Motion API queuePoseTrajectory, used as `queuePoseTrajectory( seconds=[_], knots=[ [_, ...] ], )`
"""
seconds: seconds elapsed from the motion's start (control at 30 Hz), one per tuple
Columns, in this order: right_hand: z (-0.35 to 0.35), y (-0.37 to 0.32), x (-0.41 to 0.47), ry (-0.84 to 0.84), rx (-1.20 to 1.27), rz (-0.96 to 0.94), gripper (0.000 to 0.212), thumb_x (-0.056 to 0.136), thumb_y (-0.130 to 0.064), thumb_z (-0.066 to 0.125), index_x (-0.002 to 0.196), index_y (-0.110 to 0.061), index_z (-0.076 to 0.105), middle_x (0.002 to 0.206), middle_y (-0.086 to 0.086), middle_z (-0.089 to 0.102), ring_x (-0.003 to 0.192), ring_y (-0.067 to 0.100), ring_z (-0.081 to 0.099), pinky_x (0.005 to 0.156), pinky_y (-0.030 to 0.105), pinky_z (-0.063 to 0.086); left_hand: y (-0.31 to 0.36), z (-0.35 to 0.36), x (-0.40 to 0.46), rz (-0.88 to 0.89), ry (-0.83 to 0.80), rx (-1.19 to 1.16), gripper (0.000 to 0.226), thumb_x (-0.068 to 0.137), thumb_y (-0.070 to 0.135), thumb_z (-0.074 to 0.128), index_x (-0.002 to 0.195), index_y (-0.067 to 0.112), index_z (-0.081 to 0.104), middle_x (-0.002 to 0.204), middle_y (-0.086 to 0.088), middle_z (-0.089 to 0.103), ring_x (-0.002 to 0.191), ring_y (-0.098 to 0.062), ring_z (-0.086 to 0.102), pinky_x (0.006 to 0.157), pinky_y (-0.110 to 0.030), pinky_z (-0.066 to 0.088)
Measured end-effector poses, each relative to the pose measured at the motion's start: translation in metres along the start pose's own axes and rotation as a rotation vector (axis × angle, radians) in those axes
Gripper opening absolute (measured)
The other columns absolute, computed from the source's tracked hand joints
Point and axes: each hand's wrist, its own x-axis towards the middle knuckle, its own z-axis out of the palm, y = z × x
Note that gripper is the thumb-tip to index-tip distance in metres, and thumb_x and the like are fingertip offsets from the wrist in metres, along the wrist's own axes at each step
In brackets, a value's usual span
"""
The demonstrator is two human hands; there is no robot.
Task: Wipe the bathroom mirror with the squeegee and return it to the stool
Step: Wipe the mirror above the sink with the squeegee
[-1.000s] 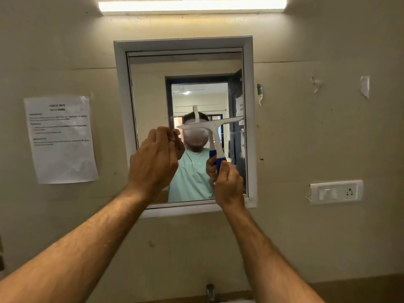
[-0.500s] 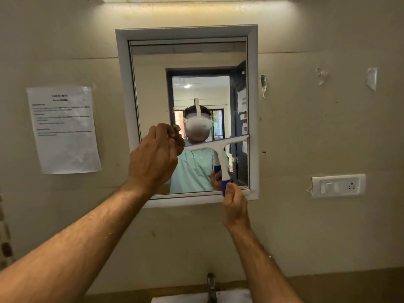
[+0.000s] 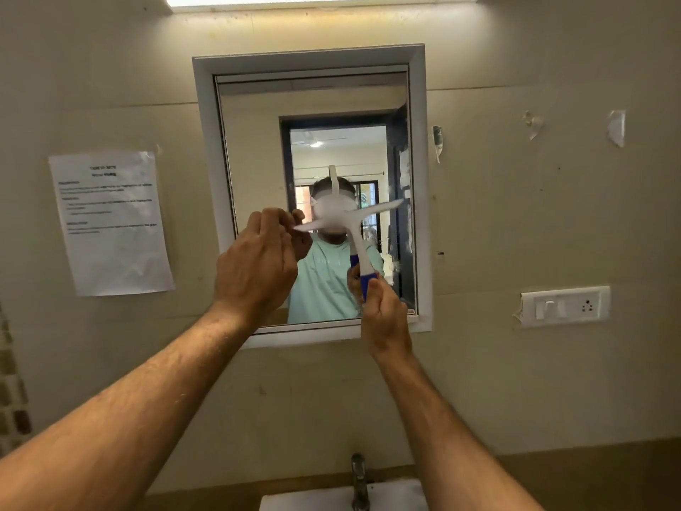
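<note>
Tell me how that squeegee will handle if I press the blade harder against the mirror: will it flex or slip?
The squeegee looks like light plastic, so it probably flexes little. The right hand grips only the blue handle end, so its long blade may twist or tilt; it already sits slanted. The left hand pinching the blade tip likely steadies it.

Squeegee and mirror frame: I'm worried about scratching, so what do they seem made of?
The squeegee looks like smooth white moulded plastic with a blue, perhaps rubbery, grip; its blade material is too blurred to tell. The mirror frame looks matte, painted pale grey, possibly wood or metal.
</note>
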Motion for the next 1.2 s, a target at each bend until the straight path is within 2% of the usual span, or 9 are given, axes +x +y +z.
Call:
queuePoseTrajectory(
  seconds=[0.2,0.4,0.53,0.67,0.8,1.0,1.07,1.13,1.2],
  knots=[
    [0.007,0.005,0.006,-0.006,0.024,0.035,0.045,0.107,-0.042,0.024,0.126,-0.014,0.053,0.106,0.009,0.063,0.083,0.005,0.057,0.059,0.016,0.038,-0.011,0.0,-0.002,-0.026,-0.004,0.034,0.012,0.103,0.026,0.041,0.113,0.02,0.043,0.099,0.006,0.045,0.063,-0.007,0.045,0.049,-0.023,0.03],
    [0.011,0.038,-0.024,-0.006,0.043,0.1,0.041,0.107,-0.04,0.027,0.117,-0.013,0.056,0.092,-0.001,0.057,0.073,0.001,0.049,0.057,0.013,0.034,-0.02,-0.001,-0.012,-0.044,-0.02,0.038,0.019,0.103,0.034,0.035,0.115,0.022,0.043,0.1,0.008,0.045,0.062,-0.007,0.046,0.051,-0.023,0.031],
    [0.006,0.051,-0.041,-0.011,0.033,0.096,0.025,0.107,-0.041,0.028,0.094,-0.033,0.049,0.08,-0.005,0.055,0.069,0.008,0.054,0.057,0.017,0.039,-0.02,-0.002,-0.018,-0.058,-0.042,0.039,0.025,0.102,0.036,0.035,0.118,0.019,0.045,0.101,0.005,0.046,0.062,-0.007,0.044,0.051,-0.022,0.029],
    [0.006,0.076,-0.07,0.013,0.004,0.162,0.032,0.107,-0.041,0.03,0.085,-0.028,0.049,0.07,-0.001,0.051,0.057,0.01,0.048,0.053,0.026,0.04,-0.018,-0.002,-0.023,-0.058,-0.073,0.05,0.023,0.104,0.031,0.038,0.12,0.016,0.044,0.107,-0.003,0.051,0.063,-0.01,0.046,0.051,-0.022,0.029],
    [0.002,0.094,-0.093,0.022,-0.033,0.179,0.033,0.105,-0.041,0.032,0.081,-0.027,0.048,0.064,-0.003,0.048,0.049,0.005,0.047,0.047,0.02,0.038,-0.014,-0.001,-0.028,-0.06,-0.086,0.052,0.021,0.104,0.029,0.039,0.119,0.016,0.044,0.107,-0.003,0.052,0.063,-0.013,0.048,0.051,-0.024,0.032],
    [-0.009,0.061,-0.066,0.023,0.013,0.067,0.029,0.105,-0.043,0.03,0.084,-0.032,0.048,0.064,-0.006,0.049,0.05,0.0,0.051,0.042,0.017,0.039,-0.007,0.007,-0.034,-0.048,-0.1,0.042,0.017,0.104,0.028,0.04,0.117,0.017,0.044,0.098,0.002,0.048,0.063,-0.011,0.047,0.049,-0.026,0.035],
    [-0.01,0.037,-0.043,0.019,0.034,0.025,0.028,0.106,-0.041,0.029,0.089,-0.033,0.049,0.068,-0.006,0.051,0.055,-0.006,0.053,0.046,0.012,0.041,-0.008,0.008,-0.035,-0.05,-0.108,0.04,0.017,0.104,0.029,0.041,0.117,0.018,0.043,0.098,0.001,0.048,0.064,-0.012,0.047,0.05,-0.027,0.037],
    [-0.01,0.014,-0.016,0.026,0.012,-0.018,0.033,0.107,-0.04,0.026,0.101,-0.024,0.054,0.079,-0.002,0.056,0.064,-0.009,0.054,0.05,0.008,0.041,-0.01,0.008,-0.036,-0.055,-0.111,0.045,0.017,0.104,0.029,0.041,0.117,0.018,0.043,0.099,0.001,0.048,0.064,-0.011,0.047,0.05,-0.026,0.036],
    [-0.01,-0.005,0.007,0.021,-0.001,-0.04,0.044,0.107,-0.042,0.025,0.117,-0.012,0.056,0.097,0.009,0.061,0.076,0.002,0.057,0.055,0.01,0.039,-0.012,0.006,-0.036,-0.066,-0.107,0.047,0.018,0.104,0.029,0.041,0.118,0.017,0.043,0.1,0.001,0.048,0.064,-0.011,0.047,0.05,-0.025,0.034]
  ],
)
